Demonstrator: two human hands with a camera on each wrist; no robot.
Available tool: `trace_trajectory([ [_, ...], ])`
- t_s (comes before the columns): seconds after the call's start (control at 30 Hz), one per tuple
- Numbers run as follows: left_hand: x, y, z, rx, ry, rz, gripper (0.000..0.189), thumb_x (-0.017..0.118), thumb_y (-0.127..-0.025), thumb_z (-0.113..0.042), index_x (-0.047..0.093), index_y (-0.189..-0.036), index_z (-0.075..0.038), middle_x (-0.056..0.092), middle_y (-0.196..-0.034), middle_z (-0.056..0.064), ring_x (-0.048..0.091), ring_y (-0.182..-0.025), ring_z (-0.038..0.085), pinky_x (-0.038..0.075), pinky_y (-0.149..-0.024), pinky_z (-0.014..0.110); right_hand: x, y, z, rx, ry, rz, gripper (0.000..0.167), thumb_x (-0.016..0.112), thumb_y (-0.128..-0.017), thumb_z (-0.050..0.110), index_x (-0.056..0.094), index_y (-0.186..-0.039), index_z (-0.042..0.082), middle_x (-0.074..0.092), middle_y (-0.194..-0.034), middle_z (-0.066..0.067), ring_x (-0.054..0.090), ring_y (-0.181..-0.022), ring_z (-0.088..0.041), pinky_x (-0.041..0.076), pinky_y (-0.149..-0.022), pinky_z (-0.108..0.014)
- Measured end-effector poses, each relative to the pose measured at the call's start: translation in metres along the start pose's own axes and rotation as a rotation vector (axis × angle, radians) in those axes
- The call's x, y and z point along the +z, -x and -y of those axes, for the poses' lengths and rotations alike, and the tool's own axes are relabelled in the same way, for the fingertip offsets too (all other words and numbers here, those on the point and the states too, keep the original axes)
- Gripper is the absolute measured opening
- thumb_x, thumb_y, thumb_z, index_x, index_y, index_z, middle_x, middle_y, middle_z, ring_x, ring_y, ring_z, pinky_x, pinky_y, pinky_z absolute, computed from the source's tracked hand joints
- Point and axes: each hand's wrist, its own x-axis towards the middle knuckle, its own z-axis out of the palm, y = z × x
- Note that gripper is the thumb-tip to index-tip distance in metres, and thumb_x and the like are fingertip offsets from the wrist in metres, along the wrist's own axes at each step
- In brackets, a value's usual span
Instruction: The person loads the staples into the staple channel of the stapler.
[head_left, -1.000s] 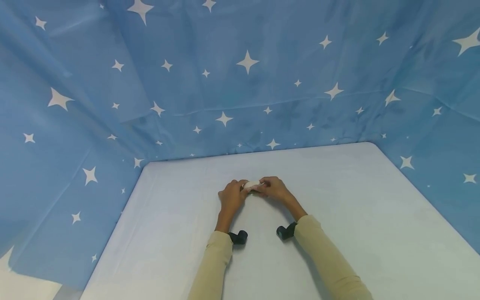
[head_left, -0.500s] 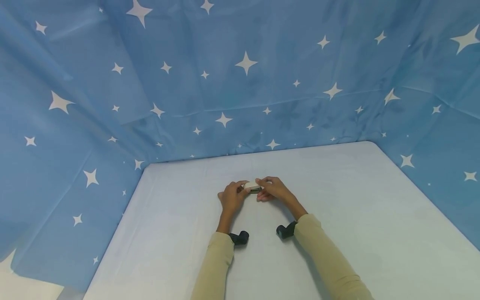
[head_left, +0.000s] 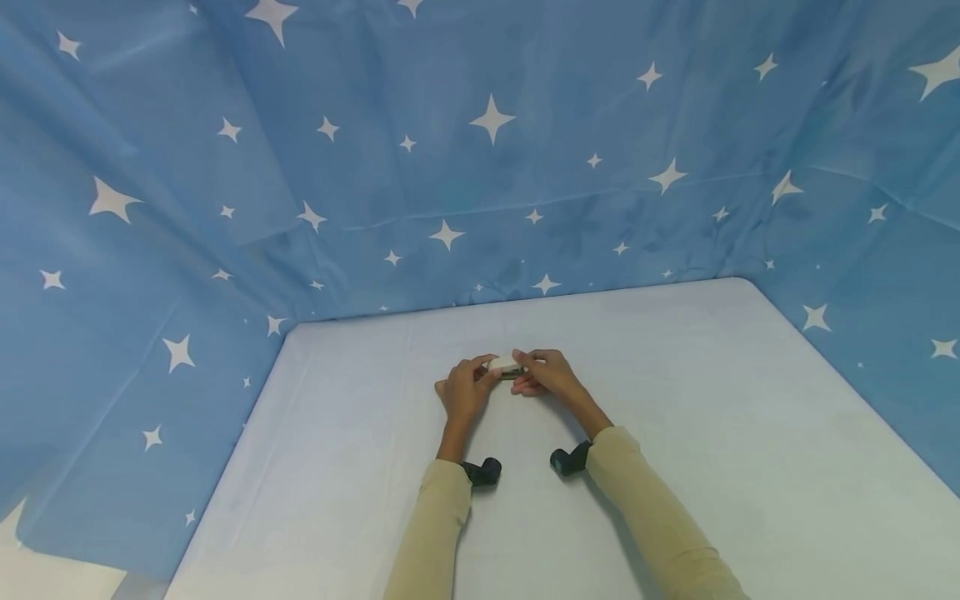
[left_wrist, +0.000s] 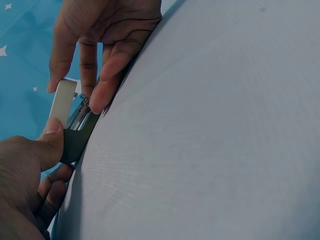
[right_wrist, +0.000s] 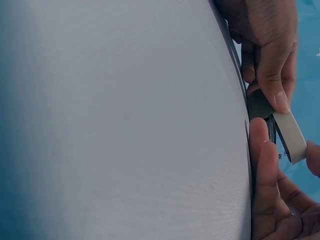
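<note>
A small stapler (head_left: pixel 502 364) with a white top arm and dark green base is between the hands near the table's middle. Its white arm (left_wrist: pixel 64 102) is tilted up from the base (left_wrist: pixel 77 142), with the metal magazine (left_wrist: pixel 79 115) exposed between them. My left hand (head_left: pixel 465 392) grips the hinge end, thumb on the white arm. At the front end, my right hand (head_left: pixel 552 375) has its thumb (right_wrist: pixel 313 157) against the tip of the white arm, while its other fingers (right_wrist: pixel 267 165) lie by the base. Part of the base is hidden behind fingers.
The stapler is on or just above a white-covered table (head_left: pixel 360 450). Blue cloth (head_left: pixel 420 183) with white stars hangs behind and along both sides. A dark wrist camera (head_left: pixel 483 472) sits on the left wrist, another camera (head_left: pixel 572 459) on the right.
The right hand's fingers have moved off the stapler's near side and lower, uncovering the dark base and the gap beneath the white arm. The left hand keeps its grip, nearly still.
</note>
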Motion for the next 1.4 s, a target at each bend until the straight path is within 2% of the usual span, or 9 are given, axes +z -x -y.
trace_trajectory([
  [0.17, 0.000, 0.005, 0.000, 0.066, 0.016, -0.075, 0.040, 0.067, -0.083, -0.052, 0.075, -0.110, -0.023, 0.071, -0.084, 0.002, 0.062, -0.077, 0.018, 0.030, -0.072, 0.043, 0.000, 0.001, 0.000, -0.004, 0.011, 0.009, 0.054, 0.056, -0.099, 0.042, 0.057, -0.125, -0.006, 0.075, -0.080, -0.016, 0.073, -0.063, -0.014, 0.054, -0.055, -0.020],
  [0.23, 0.000, 0.006, -0.001, 0.053, 0.016, -0.060, 0.040, 0.066, -0.084, -0.053, 0.075, -0.110, -0.024, 0.072, -0.086, 0.001, 0.062, -0.079, 0.017, 0.031, -0.073, 0.043, -0.001, 0.002, 0.000, 0.000, 0.011, 0.011, 0.053, 0.056, -0.099, 0.040, 0.057, -0.126, -0.006, 0.075, -0.079, -0.016, 0.073, -0.062, -0.014, 0.055, -0.055, -0.021],
  [0.43, 0.001, 0.007, -0.002, -0.039, 0.002, 0.036, 0.037, 0.069, -0.083, -0.049, 0.073, -0.114, -0.028, 0.073, -0.093, 0.000, 0.064, -0.087, 0.018, 0.031, -0.080, 0.042, -0.004, 0.005, -0.004, 0.011, 0.009, 0.027, 0.050, 0.056, -0.099, 0.038, 0.058, -0.125, -0.004, 0.075, -0.079, -0.015, 0.074, -0.065, -0.015, 0.056, -0.058, -0.023],
  [0.6, -0.001, 0.008, -0.002, -0.029, -0.002, 0.027, 0.036, 0.070, -0.083, -0.048, 0.073, -0.113, -0.027, 0.073, -0.092, 0.000, 0.063, -0.085, 0.018, 0.031, -0.079, 0.043, -0.004, 0.006, -0.002, 0.014, 0.022, 0.039, 0.048, 0.054, -0.100, 0.038, 0.058, -0.124, -0.004, 0.075, -0.075, -0.009, 0.073, -0.062, -0.012, 0.056, -0.058, -0.022],
  [0.83, -0.004, 0.007, -0.003, -0.030, -0.010, 0.028, 0.036, 0.069, -0.084, -0.048, 0.073, -0.114, -0.027, 0.072, -0.091, 0.000, 0.063, -0.085, 0.018, 0.031, -0.079, 0.043, -0.001, 0.007, 0.002, 0.004, 0.032, 0.050, 0.044, 0.052, -0.102, 0.033, 0.058, -0.123, -0.005, 0.074, -0.074, -0.008, 0.072, -0.062, -0.011, 0.055, -0.057, -0.021],
  [1.13, 0.001, 0.012, -0.005, -0.056, 0.008, -0.009, 0.038, 0.070, -0.083, -0.049, 0.074, -0.112, -0.026, 0.073, -0.091, 0.001, 0.064, -0.085, 0.019, 0.031, -0.079, 0.044, 0.001, 0.011, -0.005, -0.018, 0.027, -0.009, 0.055, 0.053, -0.100, 0.042, 0.057, -0.126, -0.006, 0.074, -0.075, -0.008, 0.072, -0.060, -0.010, 0.055, -0.057, -0.021],
  [1.4, 0.004, 0.010, -0.004, -0.045, -0.018, -0.014, 0.042, 0.067, -0.082, -0.053, 0.072, -0.117, -0.029, 0.073, -0.092, -0.001, 0.063, -0.084, 0.019, 0.032, -0.079, 0.045, 0.002, 0.013, -0.004, -0.020, 0.036, -0.045, 0.053, 0.051, -0.100, 0.043, 0.058, -0.125, -0.003, 0.075, -0.084, -0.013, 0.073, -0.063, -0.012, 0.055, -0.057, -0.021],
])
